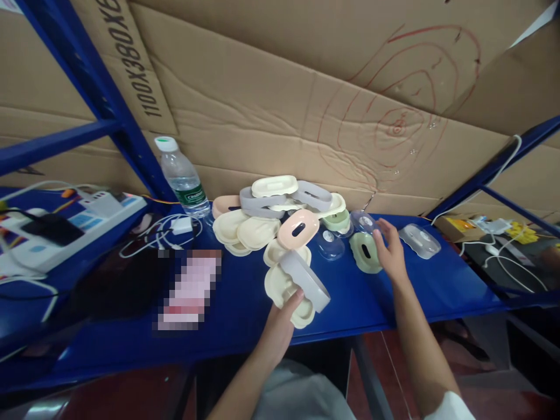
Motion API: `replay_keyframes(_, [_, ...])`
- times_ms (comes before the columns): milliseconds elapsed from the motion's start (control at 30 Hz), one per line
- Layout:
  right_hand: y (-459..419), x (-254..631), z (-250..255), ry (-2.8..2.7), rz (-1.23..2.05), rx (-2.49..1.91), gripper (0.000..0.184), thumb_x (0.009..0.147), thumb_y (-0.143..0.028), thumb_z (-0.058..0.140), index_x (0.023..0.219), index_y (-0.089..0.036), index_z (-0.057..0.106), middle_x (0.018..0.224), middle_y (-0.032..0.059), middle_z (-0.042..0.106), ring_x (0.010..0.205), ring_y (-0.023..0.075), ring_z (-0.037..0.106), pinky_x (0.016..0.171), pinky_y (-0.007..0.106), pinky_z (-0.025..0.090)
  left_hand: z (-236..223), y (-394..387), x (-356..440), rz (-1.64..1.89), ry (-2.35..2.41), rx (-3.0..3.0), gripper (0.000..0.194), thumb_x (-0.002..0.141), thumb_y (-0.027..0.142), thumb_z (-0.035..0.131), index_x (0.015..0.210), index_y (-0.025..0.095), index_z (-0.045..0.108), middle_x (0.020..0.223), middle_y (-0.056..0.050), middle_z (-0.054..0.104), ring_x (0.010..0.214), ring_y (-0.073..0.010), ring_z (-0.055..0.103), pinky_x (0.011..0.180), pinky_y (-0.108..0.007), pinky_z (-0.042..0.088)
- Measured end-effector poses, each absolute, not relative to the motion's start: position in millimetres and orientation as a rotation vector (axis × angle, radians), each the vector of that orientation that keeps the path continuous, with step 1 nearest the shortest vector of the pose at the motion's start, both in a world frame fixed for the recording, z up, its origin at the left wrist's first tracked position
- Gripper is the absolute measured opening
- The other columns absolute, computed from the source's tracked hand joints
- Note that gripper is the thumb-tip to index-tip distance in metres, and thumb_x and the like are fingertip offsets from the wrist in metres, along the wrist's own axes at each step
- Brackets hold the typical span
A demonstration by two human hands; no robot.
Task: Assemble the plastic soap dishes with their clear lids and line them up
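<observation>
My left hand (283, 322) is closed around a grey oval plastic piece (305, 280), held tilted over a cream oval tray (280, 287) at the near edge of the blue table (245, 309). My right hand (391, 252) reaches forward with fingers curled onto a pale green oval piece (365, 252) lying flat on the table. Behind them is a pile of several oval pieces: cream (275, 185), grey (262, 204), pink (298, 228). Clear plastic lids (331, 244) lie between the pile and my right hand.
A water bottle (182, 178) stands at the back left beside white cables (161, 233). A power strip (105, 204) sits on the left. Another clear lid (420, 240) lies to the right. Cardboard sheets (306, 87) form the back wall, framed by blue shelf posts (100, 93).
</observation>
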State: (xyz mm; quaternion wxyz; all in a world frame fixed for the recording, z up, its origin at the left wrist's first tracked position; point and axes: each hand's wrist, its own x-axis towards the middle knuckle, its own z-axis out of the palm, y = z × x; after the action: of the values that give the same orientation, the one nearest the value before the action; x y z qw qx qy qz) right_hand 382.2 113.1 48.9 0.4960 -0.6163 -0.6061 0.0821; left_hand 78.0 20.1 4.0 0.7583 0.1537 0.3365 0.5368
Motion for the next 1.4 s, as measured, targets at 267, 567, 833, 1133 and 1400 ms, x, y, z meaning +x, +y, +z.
replay_keyframes(267, [6.9,265.8,26.3,-1.994,0.415,-1.265,0.049,0.100,-0.043,0.068,0.147,-0.030,0.060,0.140,0.0104,0.071,0.128,0.0314,0.069,0.107,0.046,0.058,-14.0,16.9,82.1,1.072,0.859,0.646,0.067,0.080,0.060,0.089,0.132,0.019,0.074,0.140,-0.015,0.074,0.143,-0.0386,0.060,0.127,-0.054,0.039])
replay_keyframes(567, [66.4,381.7,31.6,-1.532,-0.286,-1.787,0.046,0.097,-0.052,0.055,0.120,-0.016,0.072,0.120,0.0190,0.074,0.114,0.0358,0.066,0.103,0.055,0.052,2.4,12.2,80.9,1.270,0.927,0.826,0.058,0.087,0.054,0.084,0.132,0.019,0.072,0.138,-0.014,0.074,0.139,-0.0348,0.064,0.122,-0.047,0.045])
replay_keyframes(833, [63.2,343.7,15.2,-1.794,-0.084,-1.740,0.074,0.100,-0.061,0.062,0.164,-0.030,0.041,0.177,0.0159,0.028,0.165,0.0425,0.020,0.122,0.083,0.015,-2.5,14.4,81.5,1.225,0.959,0.696,0.064,0.088,0.051,0.084,0.143,0.023,0.066,0.145,-0.012,0.071,0.142,-0.0332,0.062,0.125,-0.048,0.042])
replay_keyframes(1133, [-9.4,247.2,1.8,-1.959,0.275,-1.244,0.051,0.097,-0.038,0.073,0.148,-0.038,0.063,0.157,0.0099,0.059,0.143,0.0346,0.060,0.114,0.056,0.056,-13.7,19.9,77.9,1.157,0.822,0.671,0.069,0.094,0.068,0.071,0.147,0.024,0.063,0.152,-0.013,0.066,0.147,-0.0314,0.058,0.126,-0.046,0.042])
replay_keyframes(1400, [42.5,311.8,24.5,-1.497,0.555,-1.368,0.044,0.098,-0.050,0.067,0.131,-0.021,0.065,0.123,0.0118,0.077,0.103,0.0245,0.075,0.084,0.038,0.063,4.4,17.1,75.4,1.066,0.654,1.007,0.064,0.099,0.062,0.067,0.149,0.023,0.062,0.140,-0.014,0.072,0.119,-0.0299,0.073,0.100,-0.042,0.059])
